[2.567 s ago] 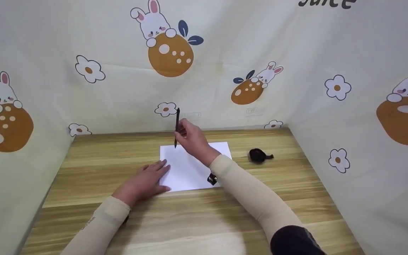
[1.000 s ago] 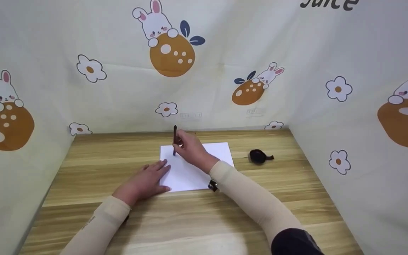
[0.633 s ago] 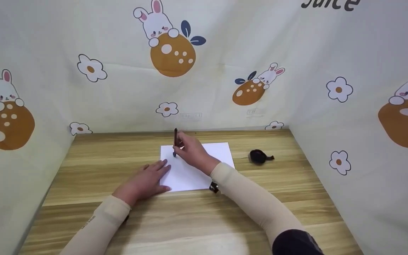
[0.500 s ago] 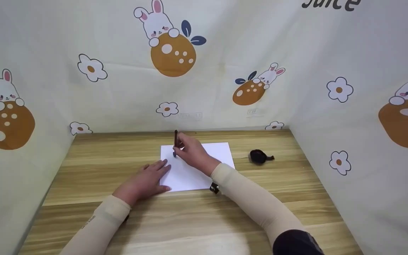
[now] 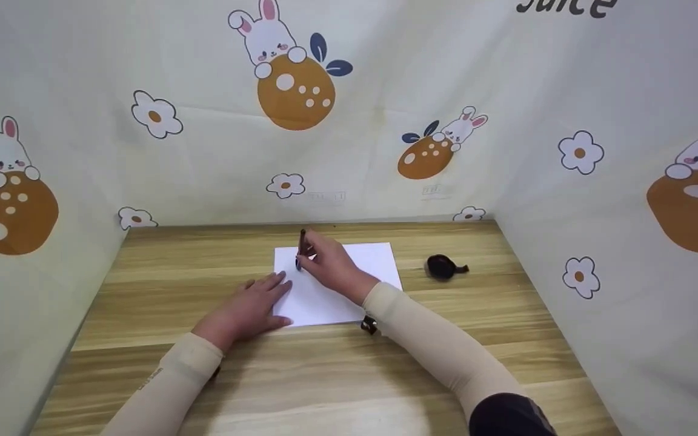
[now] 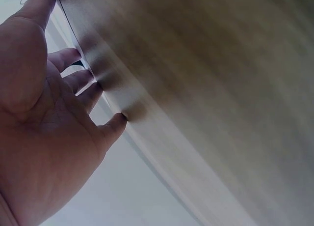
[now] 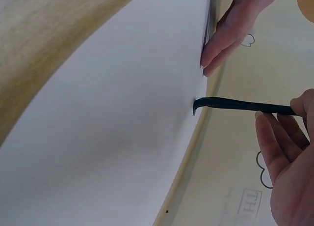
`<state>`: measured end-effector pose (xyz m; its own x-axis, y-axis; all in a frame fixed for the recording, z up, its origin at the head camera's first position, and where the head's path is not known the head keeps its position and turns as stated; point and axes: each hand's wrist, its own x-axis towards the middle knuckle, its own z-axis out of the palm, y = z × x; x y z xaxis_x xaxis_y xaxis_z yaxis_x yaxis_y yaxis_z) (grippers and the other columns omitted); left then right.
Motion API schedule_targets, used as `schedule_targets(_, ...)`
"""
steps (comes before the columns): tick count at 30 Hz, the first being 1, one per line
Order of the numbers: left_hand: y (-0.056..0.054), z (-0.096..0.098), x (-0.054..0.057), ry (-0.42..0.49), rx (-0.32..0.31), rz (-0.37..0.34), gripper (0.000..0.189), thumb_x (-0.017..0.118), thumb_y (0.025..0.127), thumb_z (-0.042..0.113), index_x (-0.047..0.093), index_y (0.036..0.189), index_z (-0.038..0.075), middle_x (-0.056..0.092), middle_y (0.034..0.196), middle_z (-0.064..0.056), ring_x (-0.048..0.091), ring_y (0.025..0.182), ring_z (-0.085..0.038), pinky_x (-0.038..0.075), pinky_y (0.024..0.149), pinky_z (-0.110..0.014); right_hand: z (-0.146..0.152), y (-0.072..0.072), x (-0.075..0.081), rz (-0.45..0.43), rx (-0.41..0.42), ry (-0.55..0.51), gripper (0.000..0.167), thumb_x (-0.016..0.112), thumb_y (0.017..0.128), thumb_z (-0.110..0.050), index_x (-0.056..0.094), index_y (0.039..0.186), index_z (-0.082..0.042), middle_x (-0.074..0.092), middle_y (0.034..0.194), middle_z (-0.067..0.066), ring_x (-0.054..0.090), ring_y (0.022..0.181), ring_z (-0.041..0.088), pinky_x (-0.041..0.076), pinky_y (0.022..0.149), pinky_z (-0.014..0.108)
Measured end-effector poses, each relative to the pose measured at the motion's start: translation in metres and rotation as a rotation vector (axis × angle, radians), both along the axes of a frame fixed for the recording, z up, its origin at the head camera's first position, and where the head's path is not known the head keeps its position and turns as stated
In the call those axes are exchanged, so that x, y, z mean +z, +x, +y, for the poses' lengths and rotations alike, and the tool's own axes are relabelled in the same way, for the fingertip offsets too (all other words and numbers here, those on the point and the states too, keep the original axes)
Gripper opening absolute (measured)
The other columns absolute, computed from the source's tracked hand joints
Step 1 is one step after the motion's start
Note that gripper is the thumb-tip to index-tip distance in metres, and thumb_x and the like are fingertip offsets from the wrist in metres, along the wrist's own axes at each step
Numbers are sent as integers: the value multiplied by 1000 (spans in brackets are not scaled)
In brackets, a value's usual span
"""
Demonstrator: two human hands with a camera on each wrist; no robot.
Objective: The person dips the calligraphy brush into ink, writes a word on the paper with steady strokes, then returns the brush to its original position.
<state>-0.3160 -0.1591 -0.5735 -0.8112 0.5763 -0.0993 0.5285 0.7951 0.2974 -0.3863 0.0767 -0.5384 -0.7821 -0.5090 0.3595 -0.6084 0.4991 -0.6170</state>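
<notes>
A sheet of white paper (image 5: 325,297) lies on the wooden table. The left hand (image 5: 249,312) rests flat on its left edge, fingers spread, thumb near the lower left corner. A slim black writing brush (image 5: 302,243) is pinched between the thumb and fingers of the right hand (image 5: 334,263), over the paper's upper left part. In the right wrist view the bent dark tip of the brush (image 7: 230,103) meets the paper. The left wrist view shows the left hand (image 6: 54,103) with its fingertips at the surface. Whether a mark lies under the tip cannot be seen.
A small round black dish (image 5: 441,267) with a short handle stands right of the paper. A black wrist camera (image 5: 369,325) sits under the right sleeve. Curtains (image 5: 355,139) printed with rabbits and flowers close off the back and both sides of the table (image 5: 337,375).
The right hand has lowered the brush from above the paper until its tip meets the sheet, then brought it slightly nearer. The left hand has stayed in place.
</notes>
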Motion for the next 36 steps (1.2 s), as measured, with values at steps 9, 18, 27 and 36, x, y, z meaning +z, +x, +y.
schedule_targets(9, -1, 1, 2, 7, -11, 18, 86, 71, 106, 53, 43, 168, 0, 33, 177, -25, 32, 163, -45, 30, 124, -75, 3, 5, -1, -3, 0, 6, 14, 76, 105, -9, 63, 111, -11, 78, 113, 6, 79, 108, 16, 62, 90, 22)
schedule_targets(18, 1, 1, 4, 20, -5, 16, 86, 74, 105, 50, 45, 166, -1, 34, 176, -26, 33, 162, -45, 30, 124, -75, 4, 9, -3, -17, 24, 0, 13, 76, 106, -10, 65, 112, -10, 79, 111, 5, 78, 106, 14, 65, 89, 32)
schedule_targets(27, 1, 1, 2, 18, -4, 9, 86, 72, 106, 52, 44, 167, -1, 33, 177, -25, 31, 163, -44, 28, 125, -75, 5, 14, -2, -3, 43, 4, 13, 76, 105, -8, 65, 112, -8, 79, 109, 5, 79, 103, 14, 66, 91, 40)
schedule_targets(36, 1, 0, 0, 19, -3, 15, 86, 72, 106, 53, 44, 167, 0, 33, 177, -24, 32, 163, -45, 28, 125, -75, 7, 20, -3, -15, 60, -20, 14, 76, 104, -6, 64, 111, -7, 79, 110, 8, 80, 103, 18, 67, 90, 42)
